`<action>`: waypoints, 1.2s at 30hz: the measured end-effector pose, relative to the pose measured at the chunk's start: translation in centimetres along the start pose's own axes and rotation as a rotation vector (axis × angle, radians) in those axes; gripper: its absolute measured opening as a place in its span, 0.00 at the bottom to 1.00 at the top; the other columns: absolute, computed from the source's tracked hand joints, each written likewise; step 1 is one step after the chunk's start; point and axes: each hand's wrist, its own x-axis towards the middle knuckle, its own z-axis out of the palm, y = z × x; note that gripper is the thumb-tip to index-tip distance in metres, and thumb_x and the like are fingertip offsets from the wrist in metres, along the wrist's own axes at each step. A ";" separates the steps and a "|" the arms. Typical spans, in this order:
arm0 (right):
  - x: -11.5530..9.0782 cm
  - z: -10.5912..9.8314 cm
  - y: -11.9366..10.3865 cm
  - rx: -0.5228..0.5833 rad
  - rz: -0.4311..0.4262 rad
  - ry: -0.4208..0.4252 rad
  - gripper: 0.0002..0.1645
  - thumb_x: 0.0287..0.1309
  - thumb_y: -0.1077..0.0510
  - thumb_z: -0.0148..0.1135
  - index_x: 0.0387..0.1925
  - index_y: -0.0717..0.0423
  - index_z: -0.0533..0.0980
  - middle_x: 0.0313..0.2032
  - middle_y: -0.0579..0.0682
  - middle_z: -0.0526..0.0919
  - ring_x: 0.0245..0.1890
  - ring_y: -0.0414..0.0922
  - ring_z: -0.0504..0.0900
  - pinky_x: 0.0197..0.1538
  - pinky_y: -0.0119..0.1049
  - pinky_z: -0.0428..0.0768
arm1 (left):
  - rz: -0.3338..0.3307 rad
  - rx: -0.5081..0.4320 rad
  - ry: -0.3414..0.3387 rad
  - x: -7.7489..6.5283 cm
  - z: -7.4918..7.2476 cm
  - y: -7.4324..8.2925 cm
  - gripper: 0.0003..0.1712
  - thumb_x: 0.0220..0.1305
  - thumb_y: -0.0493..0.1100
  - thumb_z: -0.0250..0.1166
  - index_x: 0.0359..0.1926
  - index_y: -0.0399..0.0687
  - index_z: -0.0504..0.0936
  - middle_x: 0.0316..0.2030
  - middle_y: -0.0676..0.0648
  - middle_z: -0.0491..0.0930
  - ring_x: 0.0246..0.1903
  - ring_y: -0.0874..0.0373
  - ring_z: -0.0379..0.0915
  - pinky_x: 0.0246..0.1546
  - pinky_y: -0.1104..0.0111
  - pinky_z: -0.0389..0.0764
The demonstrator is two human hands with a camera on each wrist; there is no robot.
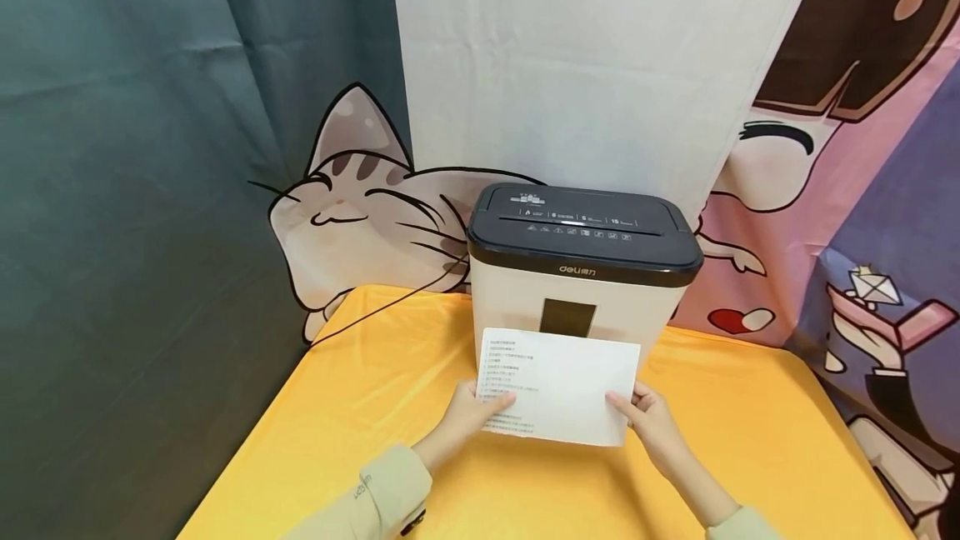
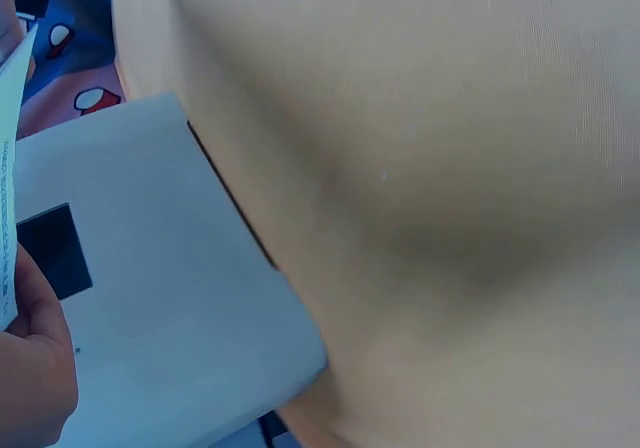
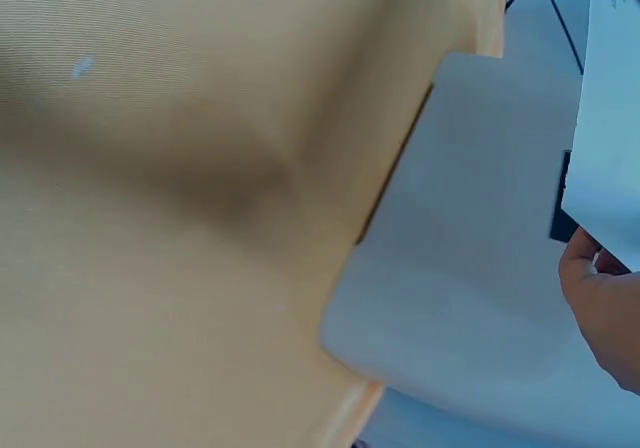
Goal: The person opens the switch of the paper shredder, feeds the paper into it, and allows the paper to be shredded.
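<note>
A sheet of white paper [image 1: 570,390] with lines of printed text on its left part is held up in front of a paper shredder [image 1: 510,290]. My left hand [image 1: 474,413] pinches its left edge, thumb lying over the print. At the right edge my right hand [image 1: 649,417] pinches it between thumb and fingers. The shredder has a dark lid with a long narrow slot and a cream body with a dark window [image 1: 567,317]. In the left wrist view the paper [image 2: 8,168] appears nearly edge-on beside the left hand [image 2: 38,368]. The right wrist view shows the right hand [image 3: 605,303] below the paper's corner.
A yellow cloth [image 1: 360,407] covers the table under the shredder. A thin black cord [image 1: 390,304] runs from the shredder's left side to the table's left edge. Behind stand hanging cloths printed with a cartoon cat [image 1: 337,223] and a cartoon figure.
</note>
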 end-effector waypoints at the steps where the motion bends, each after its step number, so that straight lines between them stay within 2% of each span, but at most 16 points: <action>1: 0.0 0.0 -0.3 -0.012 -0.001 0.008 0.14 0.63 0.63 0.56 0.49 0.64 0.72 0.31 0.35 0.84 0.34 0.33 0.82 0.37 0.29 0.81 | 0.004 0.006 -0.008 0.1 -0.1 0.2 0.16 0.59 0.37 0.65 0.44 0.27 0.79 0.38 0.34 0.84 0.33 0.50 0.85 0.34 0.63 0.84; 6: -0.1 -0.3 -1.8 -0.068 -0.013 0.033 0.13 0.62 0.63 0.57 0.48 0.63 0.73 0.30 0.33 0.83 0.33 0.33 0.82 0.37 0.29 0.81 | 0.023 0.026 -0.061 0.5 -0.3 1.6 0.16 0.59 0.35 0.64 0.47 0.28 0.78 0.40 0.32 0.82 0.35 0.45 0.84 0.34 0.61 0.84; 10: -0.1 -0.3 -3.2 -0.089 -0.034 0.041 0.21 0.63 0.62 0.57 0.53 0.71 0.69 0.31 0.32 0.83 0.34 0.32 0.82 0.38 0.28 0.81 | 0.053 0.057 -0.086 0.9 -0.5 2.8 0.15 0.60 0.35 0.64 0.47 0.29 0.79 0.41 0.32 0.83 0.35 0.45 0.84 0.34 0.61 0.84; 13: -0.2 -0.3 -4.1 -0.086 -0.049 0.033 0.25 0.63 0.61 0.57 0.56 0.75 0.66 0.32 0.31 0.83 0.35 0.32 0.82 0.38 0.28 0.81 | 0.050 0.059 -0.091 1.1 -0.8 3.6 0.16 0.60 0.35 0.64 0.47 0.30 0.79 0.41 0.33 0.83 0.35 0.45 0.84 0.34 0.60 0.84; 21: -0.5 -0.4 -6.3 -0.099 -0.123 0.008 0.19 0.64 0.61 0.56 0.52 0.70 0.70 0.33 0.31 0.84 0.35 0.32 0.82 0.39 0.27 0.81 | 0.063 0.095 -0.123 1.1 -1.2 5.8 0.16 0.59 0.35 0.64 0.48 0.31 0.79 0.41 0.33 0.83 0.35 0.46 0.84 0.35 0.60 0.84; 23: -0.6 -0.4 -7.0 -0.104 -0.142 0.014 0.18 0.64 0.61 0.56 0.51 0.69 0.71 0.33 0.32 0.84 0.34 0.32 0.82 0.39 0.27 0.80 | 0.081 0.113 -0.144 1.3 -1.3 6.4 0.16 0.59 0.35 0.64 0.48 0.31 0.79 0.42 0.33 0.82 0.36 0.46 0.84 0.35 0.61 0.84; 27: -0.5 -0.8 -8.2 -0.088 -0.191 0.006 0.10 0.63 0.62 0.56 0.46 0.53 0.76 0.33 0.32 0.84 0.34 0.32 0.82 0.38 0.27 0.81 | 0.131 0.155 -0.187 1.5 -1.3 7.8 0.16 0.60 0.35 0.64 0.48 0.30 0.79 0.42 0.31 0.82 0.36 0.45 0.84 0.35 0.61 0.84; 30: -0.6 -1.0 -8.9 -0.075 -0.206 0.002 0.10 0.63 0.62 0.56 0.42 0.43 0.76 0.34 0.32 0.84 0.34 0.33 0.83 0.38 0.27 0.81 | 0.177 0.172 -0.214 1.7 -1.3 8.8 0.15 0.59 0.34 0.64 0.47 0.28 0.79 0.41 0.30 0.82 0.36 0.44 0.83 0.34 0.61 0.84; 36: -0.7 -1.4 -10.4 -0.018 -0.172 -0.025 0.10 0.64 0.61 0.55 0.40 0.40 0.76 0.34 0.33 0.84 0.34 0.33 0.82 0.38 0.28 0.81 | 0.255 0.211 -0.263 2.2 -1.6 10.4 0.15 0.60 0.33 0.63 0.46 0.27 0.79 0.41 0.29 0.81 0.36 0.44 0.83 0.34 0.63 0.84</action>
